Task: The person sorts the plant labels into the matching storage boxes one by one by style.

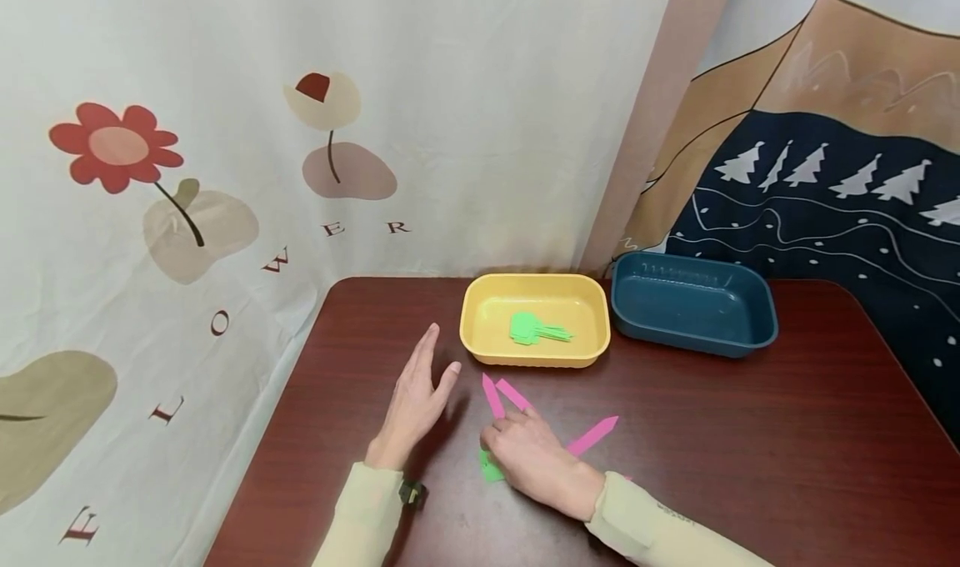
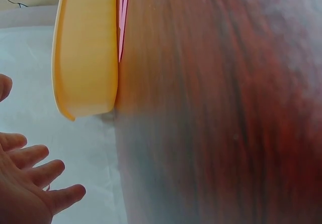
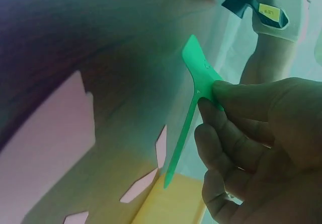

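My right hand (image 1: 536, 459) pinches a green plant label (image 3: 201, 77) by its wide head, between thumb and forefinger. The label's thin pointed stem hangs free in the right wrist view. Around that hand lie pink plant labels (image 1: 594, 436), two of them with tips toward the yellow tray (image 1: 483, 325). In the tray rests a small stack of green plant labels (image 1: 527, 328). My left hand (image 1: 415, 396) holds nothing, its fingers spread over the table left of the pink labels. The left wrist view shows the same hand (image 2: 30, 183) with its fingers apart.
A dark blue tray (image 1: 693, 300) stands right of the yellow one, at the table's back edge. Its inside shows no contents. The brown wooden table (image 1: 750, 442) meets printed curtains (image 1: 465, 133) behind and to the left.
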### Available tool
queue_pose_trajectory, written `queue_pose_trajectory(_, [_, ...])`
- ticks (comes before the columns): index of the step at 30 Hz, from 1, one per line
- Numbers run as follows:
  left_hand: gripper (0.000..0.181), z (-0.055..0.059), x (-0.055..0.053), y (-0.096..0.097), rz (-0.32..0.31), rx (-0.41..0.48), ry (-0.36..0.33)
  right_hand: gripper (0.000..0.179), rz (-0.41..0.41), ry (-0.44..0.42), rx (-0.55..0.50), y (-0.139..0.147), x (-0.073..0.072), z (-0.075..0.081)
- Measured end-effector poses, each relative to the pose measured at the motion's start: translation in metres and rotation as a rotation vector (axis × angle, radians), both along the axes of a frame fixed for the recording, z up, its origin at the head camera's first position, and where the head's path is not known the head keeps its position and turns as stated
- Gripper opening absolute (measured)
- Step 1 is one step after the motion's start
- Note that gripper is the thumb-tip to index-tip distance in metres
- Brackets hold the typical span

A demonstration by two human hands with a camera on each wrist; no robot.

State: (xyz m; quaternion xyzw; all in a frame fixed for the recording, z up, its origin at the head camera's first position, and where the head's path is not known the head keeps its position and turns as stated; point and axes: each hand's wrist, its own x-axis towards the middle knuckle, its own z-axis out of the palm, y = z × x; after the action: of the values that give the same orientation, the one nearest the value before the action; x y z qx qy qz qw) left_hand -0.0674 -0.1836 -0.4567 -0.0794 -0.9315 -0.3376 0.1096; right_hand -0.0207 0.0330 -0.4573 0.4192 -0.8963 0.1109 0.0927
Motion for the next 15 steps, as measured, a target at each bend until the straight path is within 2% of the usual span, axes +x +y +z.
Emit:
queue_pose_trajectory(5, [0.069, -0.001, -0.001, 0.001, -0.008, -0.002, 0.015, 0.005, 0.002, -0.083, -0.030, 0.004, -0.002, 0.003])
queue_pose_trajectory(10, [0.070, -0.002, -0.003, 0.004, -0.028, -0.004, 0.016, 0.004, -0.013, -0.163, -0.058, 0.010, -0.005, 0.013])
queue_pose_trajectory(15, [0.071, -0.004, -0.008, 0.008, -0.057, -0.040, -0.027, 0.004, -0.036, -0.164, -0.103, 0.023, -0.014, 0.028])
